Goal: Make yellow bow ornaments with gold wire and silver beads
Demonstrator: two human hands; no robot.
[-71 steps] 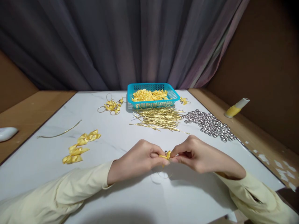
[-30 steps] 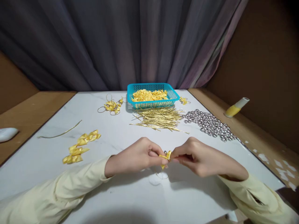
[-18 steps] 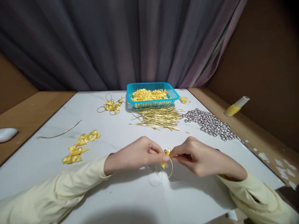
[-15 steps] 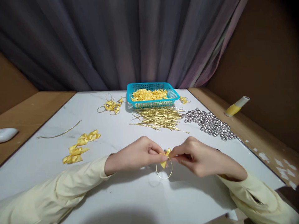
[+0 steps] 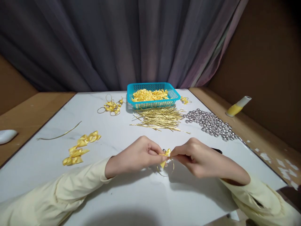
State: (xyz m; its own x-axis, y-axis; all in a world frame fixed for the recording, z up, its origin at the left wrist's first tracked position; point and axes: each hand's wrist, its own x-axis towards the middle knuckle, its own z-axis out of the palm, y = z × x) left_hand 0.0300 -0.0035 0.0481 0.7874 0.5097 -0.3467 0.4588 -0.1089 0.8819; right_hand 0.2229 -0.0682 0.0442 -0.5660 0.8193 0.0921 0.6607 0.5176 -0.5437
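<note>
Both of your hands meet low in the head view, just above the white table (image 5: 113,194). Your left hand (image 5: 137,157) and right hand (image 5: 202,158) each pinch one side of a yellow bow (image 5: 166,154), with a gold wire loop (image 5: 167,173) hanging under it. You seem to be fastening bow to loop. Any further twist calls for a firm pinch and steady wrists. Spare gold wires (image 5: 160,118) lie beyond, by the blue basket (image 5: 150,103).

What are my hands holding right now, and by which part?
A yellow ribbon bow, pinched between the fingers of both hands: the left hand on its left end, the right hand on its right end. Its gold loop hangs below, ungripped.
</note>
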